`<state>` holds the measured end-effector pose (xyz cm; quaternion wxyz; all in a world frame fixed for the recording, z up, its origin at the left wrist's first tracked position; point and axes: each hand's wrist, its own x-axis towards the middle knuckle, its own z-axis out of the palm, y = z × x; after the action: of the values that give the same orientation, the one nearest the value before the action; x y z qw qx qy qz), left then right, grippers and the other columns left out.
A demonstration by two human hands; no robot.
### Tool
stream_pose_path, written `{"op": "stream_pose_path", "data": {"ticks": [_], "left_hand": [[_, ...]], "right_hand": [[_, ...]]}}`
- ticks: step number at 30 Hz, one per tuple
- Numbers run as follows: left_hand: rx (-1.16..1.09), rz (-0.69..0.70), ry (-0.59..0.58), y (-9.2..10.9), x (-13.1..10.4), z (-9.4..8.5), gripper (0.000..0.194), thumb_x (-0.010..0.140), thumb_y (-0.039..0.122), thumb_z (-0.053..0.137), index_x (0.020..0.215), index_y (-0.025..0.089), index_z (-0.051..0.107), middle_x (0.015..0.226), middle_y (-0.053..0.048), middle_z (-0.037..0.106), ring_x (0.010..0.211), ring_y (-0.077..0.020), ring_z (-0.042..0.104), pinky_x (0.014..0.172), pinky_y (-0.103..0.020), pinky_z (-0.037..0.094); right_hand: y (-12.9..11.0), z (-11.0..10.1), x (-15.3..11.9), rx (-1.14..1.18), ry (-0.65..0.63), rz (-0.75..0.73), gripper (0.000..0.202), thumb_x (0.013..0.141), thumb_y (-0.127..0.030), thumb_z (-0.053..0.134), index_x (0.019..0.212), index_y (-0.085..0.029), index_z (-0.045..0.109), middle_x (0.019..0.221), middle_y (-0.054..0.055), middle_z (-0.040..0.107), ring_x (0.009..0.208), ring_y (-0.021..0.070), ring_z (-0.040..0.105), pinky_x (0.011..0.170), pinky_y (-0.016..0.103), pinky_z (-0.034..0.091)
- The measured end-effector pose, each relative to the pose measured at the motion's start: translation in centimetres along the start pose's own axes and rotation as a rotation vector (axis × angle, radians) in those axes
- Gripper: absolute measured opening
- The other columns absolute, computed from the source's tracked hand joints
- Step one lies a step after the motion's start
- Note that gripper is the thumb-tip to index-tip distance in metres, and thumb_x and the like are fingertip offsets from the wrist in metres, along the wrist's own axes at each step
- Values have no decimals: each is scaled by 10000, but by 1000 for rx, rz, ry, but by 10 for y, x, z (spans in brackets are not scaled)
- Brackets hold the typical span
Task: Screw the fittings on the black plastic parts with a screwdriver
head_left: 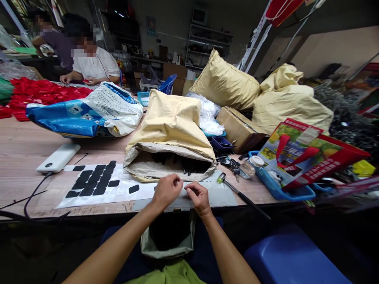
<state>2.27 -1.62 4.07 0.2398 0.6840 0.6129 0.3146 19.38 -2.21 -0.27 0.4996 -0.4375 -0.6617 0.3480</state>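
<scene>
My left hand point(167, 192) and my right hand point(199, 198) are close together above the table's front edge. Both have curled fingers and pinched tips; anything between them is too small to make out. Just beyond them a yellow woven sack point(170, 120) lies with its mouth towards me and small black pieces inside. To the left, a white sheet point(120, 199) carries rows of black rounded patches point(99, 177), with a single black patch point(134, 189) apart from them. Under my hands is a grey board point(226, 197). Below, an open bag point(189, 246) with a dark inside sits at my lap.
A hammer point(245, 199) lies to the right, its handle over the edge. Nearby are a glass jar point(248, 169) and a blue basket point(299, 193) with a red bag point(314, 154). A white power bank point(59, 157) and a blue-white sack point(89, 114) lie left. Two people sit behind.
</scene>
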Motion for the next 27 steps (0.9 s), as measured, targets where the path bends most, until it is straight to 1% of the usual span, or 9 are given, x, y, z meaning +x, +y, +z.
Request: {"op": "stream_pose_path", "data": {"ticks": [2,4,8,11,15,20,23,25,27], "left_hand": [[73,-139,71,6,46,6,198,868,314,583,829,182,725,869,-77,756,824,-198,669,731,-277,444],[134,-288,35,8,79,16,248,849,380,607,822,171,738,891,-127,762,865,-245,692,723,-303,454],[182,-403,-36,6,100,31,269,744,420,701,742,152,730,861,-194,758,846,-317,708,668,-333,449],[194,-376,-53,1,87,25,219,746,388,698,800,178,722,897,-144,765,857,-278,700,663,-303,436],[146,-98,-48,-14,48,9,145,784,308,668,907,233,688,879,-34,733,815,-209,650,673,-278,416],[73,153,-64,-38,1,11,120,802,268,688,914,224,682,881,-32,678,886,-221,605,807,-323,433],[45,208,-67,-45,-7,15,132,816,289,704,932,226,693,893,-31,662,899,-224,586,838,-341,424],[42,200,-63,-46,-7,15,130,801,284,723,912,223,694,870,-27,650,891,-224,579,836,-343,420],[39,190,-57,-45,-5,15,138,780,279,745,895,222,695,868,-26,643,899,-226,578,842,-344,418]], "right_hand": [[0,0,0,-4,6,-2,159,846,-279,598,813,-210,737,769,38,673,795,208,620,753,330,491],[0,0,-1,-3,20,-6,156,845,-277,600,811,-211,737,764,36,669,788,206,612,752,331,487],[-1,-2,0,7,40,-7,155,850,-281,603,806,-213,735,759,34,660,783,205,606,753,334,482],[0,-3,0,20,43,-6,154,852,-281,603,804,-213,734,763,34,661,785,205,610,752,334,487],[1,0,0,32,52,-3,160,856,-297,605,817,-213,735,771,37,662,789,206,614,746,331,491],[1,-5,-3,18,121,25,170,862,-315,592,859,-205,722,817,45,671,789,204,621,730,324,495],[5,-38,0,-176,274,49,212,875,-343,574,941,-198,714,904,66,684,839,220,619,783,350,497],[13,-73,3,-455,445,87,261,871,-337,557,1019,-191,714,977,92,676,898,246,602,843,391,480],[23,-109,6,-786,482,176,301,829,-313,568,1058,-186,716,1041,126,665,985,296,568,894,445,445]]}}
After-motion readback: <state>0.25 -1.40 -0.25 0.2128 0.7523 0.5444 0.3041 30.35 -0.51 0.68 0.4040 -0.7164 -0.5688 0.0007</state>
